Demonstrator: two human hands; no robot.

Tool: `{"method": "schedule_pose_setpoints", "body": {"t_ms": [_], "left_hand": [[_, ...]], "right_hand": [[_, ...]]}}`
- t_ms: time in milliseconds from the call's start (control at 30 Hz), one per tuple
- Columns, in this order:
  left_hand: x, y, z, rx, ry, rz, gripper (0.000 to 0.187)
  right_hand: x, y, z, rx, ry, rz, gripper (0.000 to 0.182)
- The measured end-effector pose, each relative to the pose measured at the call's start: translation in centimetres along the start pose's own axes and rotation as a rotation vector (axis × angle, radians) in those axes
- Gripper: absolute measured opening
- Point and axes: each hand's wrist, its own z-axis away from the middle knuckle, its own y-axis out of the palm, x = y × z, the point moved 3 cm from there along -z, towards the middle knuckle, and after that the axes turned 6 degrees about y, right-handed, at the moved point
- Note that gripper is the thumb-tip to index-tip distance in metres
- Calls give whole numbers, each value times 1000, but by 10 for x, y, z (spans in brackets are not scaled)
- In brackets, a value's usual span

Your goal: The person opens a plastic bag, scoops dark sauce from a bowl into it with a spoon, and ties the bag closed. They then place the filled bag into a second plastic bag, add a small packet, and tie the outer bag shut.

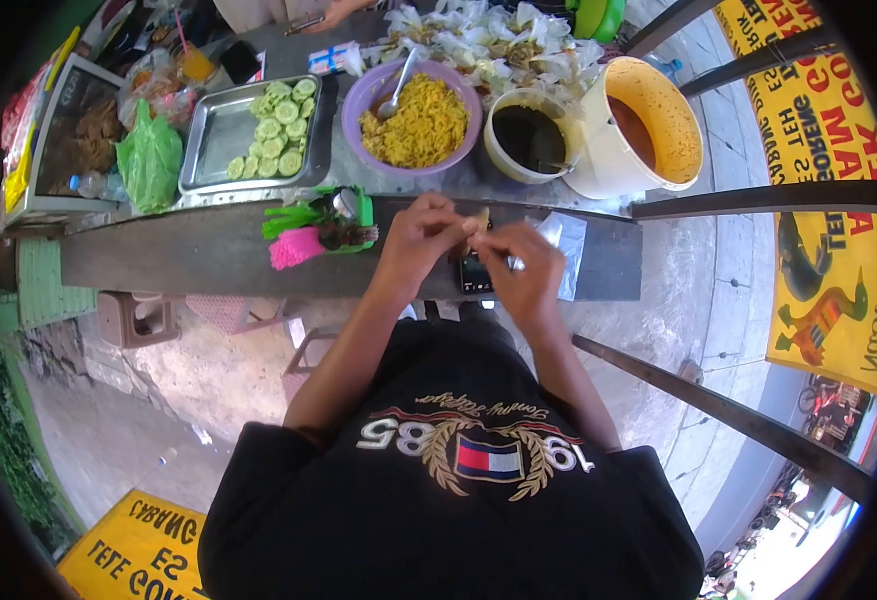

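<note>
Over the front ledge, my left hand (422,243) and my right hand (525,262) meet with fingertips pinched together. Between them is a small yellowish-brown piece (483,218), mostly covered by the fingers, and I cannot make out its kind. A shiny silver bit shows by the right fingers. Right below the hands lies a dark flat device (475,276) with small marks along its lower edge. Clear plastic bags (571,255) lie beside my right hand. Left of my left hand, a green basket (364,207) holds utensils, with something pink (297,249) alongside.
Behind the ledge stand a metal tray (215,150) with cucumber slices (277,128), a purple bowl (352,112) of yellow noodle-like food (421,125), a tub of dark liquid (529,138) and a tilted white bucket (599,130). Small filled bags (489,45) pile behind. Another person's hand (339,12) shows at the top.
</note>
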Motion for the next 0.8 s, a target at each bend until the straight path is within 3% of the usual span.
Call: {"method": "schedule_pose_setpoints", "body": {"t_ms": [33,133,267,367,467,567,633,667,700,733,800], "left_hand": [[3,-4,1,-8,69,-170,11],[9,7,3,-20,124,-53,10],[35,27,11,236,-167,-77,23],[36,48,13,341,-215,-1,30],[17,48,-20,398,-224,-292,30],[-12,63,-90,290,24,-422,37],[-21,75,-156,290,279,-327,33],[-32,73,-189,245,273,-651,35],[-53,78,-201,182,302,-709,35],[-73,84,-210,116,347,-769,37],[-86,85,-206,132,491,-574,38]], "right_hand": [[2,0,3,5,18,-24,13],[6,4,8,-13,53,-67,12],[-22,-13,7,-154,50,-23,10],[-43,-23,5,-250,53,44,10],[-56,-37,-1,-296,158,7,11],[-81,-66,2,-457,292,15,10],[-115,-85,16,-508,425,-13,11],[-129,-93,26,-528,521,-34,12],[-135,-101,32,-570,601,-159,17],[-150,-107,43,-597,655,-87,17],[-206,-105,80,-649,758,41,18]]}}
